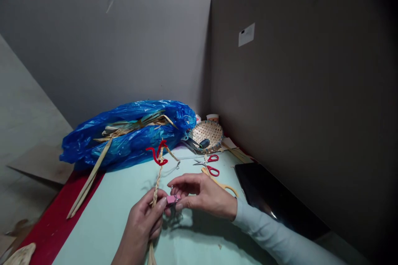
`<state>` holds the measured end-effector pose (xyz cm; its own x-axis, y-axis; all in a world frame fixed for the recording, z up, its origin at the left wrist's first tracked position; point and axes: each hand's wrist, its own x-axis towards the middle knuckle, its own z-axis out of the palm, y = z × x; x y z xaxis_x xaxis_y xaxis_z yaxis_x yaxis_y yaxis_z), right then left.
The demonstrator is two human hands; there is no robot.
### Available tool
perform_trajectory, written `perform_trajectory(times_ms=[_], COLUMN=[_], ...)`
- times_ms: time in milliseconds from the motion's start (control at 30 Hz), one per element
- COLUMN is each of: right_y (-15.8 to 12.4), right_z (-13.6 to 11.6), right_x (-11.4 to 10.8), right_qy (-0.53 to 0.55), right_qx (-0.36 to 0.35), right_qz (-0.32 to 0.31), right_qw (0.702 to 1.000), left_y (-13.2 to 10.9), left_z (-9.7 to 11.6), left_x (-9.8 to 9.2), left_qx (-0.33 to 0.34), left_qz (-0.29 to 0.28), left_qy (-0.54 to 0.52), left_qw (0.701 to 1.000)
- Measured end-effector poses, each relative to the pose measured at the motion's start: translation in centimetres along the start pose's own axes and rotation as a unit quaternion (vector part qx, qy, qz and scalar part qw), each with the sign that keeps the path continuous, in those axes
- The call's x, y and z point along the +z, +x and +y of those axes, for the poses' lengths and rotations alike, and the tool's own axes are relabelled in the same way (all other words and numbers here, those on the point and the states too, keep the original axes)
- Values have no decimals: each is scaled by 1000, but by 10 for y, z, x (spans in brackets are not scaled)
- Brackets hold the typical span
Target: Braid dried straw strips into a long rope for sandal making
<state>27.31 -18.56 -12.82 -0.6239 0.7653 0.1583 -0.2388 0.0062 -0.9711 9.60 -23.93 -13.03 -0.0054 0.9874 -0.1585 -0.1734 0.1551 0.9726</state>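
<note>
My left hand (146, 215) is closed around a straw braid (156, 184), whose loose strands hang below the fist. The braid runs up to a red fuzzy wire (158, 155) twisted about its top end. A pink clip (173, 199) sits between my two hands, against the left thumb tip. My right hand (203, 196) curls around the clip's other side, its thumb and fingers at the clip's metal part. Some of the right fingers are hidden behind the clip and thumb.
Beyond my hands lie red-handled scissors (213, 165) and yellow-handled scissors (230, 188). A woven basket (213, 134) holds a dark spool (204, 143). A blue plastic bag (83, 143) with dried straw (124, 128) stands at the back left. A black flat device (273, 203) lies along the right wall.
</note>
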Motion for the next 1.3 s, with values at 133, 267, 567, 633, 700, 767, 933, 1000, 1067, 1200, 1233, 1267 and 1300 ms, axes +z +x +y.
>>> perform_trajectory(times_ms=[133, 267, 567, 633, 700, 767, 933, 1000, 1067, 1200, 1233, 1267, 1300], right_y=[0, 1, -2, -4, -5, -6, -7, -7, -6, -6, -6, -6, -6], right_z=[0, -5, 10, 16, 17, 12, -12, -22, -29, -33, -31, -30, -28], right_x=[2, 0, 31, 38, 35, 24, -4, -8, -9, -6, -5, -3, 0], right_qy=[-7, 0, 45, -12, -121, -209, -251, -253, -251, -248, -238, -217, -180], right_qx=[17, 29, 119, 109, 88, 86, 87, 65, 39, -34, -47, -53, -50], right_qz=[14, 36, 32, 34, 40, 18, -37, -18, 16, 102, 118, 125, 124], right_qw=[1000, 999, 991, 993, 988, 974, 963, 965, 967, 963, 963, 967, 974], left_y=[1, 0, -7, -8, -8, -7, -3, 0, 4, 11, 12, 13, 13], left_z=[-1, 3, -3, -5, -6, -5, -3, -5, -9, -17, -18, -20, -21], left_x=[-3, -3, 1, 2, 2, 2, -1, -4, -7, -10, -10, -10, -9], left_qx=[-23, -49, -14, -10, -6, -4, -8, -12, -14, -11, -7, -4, -4], left_qz=[-27, -4, 85, 88, 83, 85, 63, 59, 59, 54, 50, 46, 38], left_qy=[-38, -75, -12, 12, 18, 23, 6, -11, -13, 15, 28, 42, 57], left_qw=[999, 996, 996, 996, 996, 996, 998, 998, 998, 998, 998, 998, 998])
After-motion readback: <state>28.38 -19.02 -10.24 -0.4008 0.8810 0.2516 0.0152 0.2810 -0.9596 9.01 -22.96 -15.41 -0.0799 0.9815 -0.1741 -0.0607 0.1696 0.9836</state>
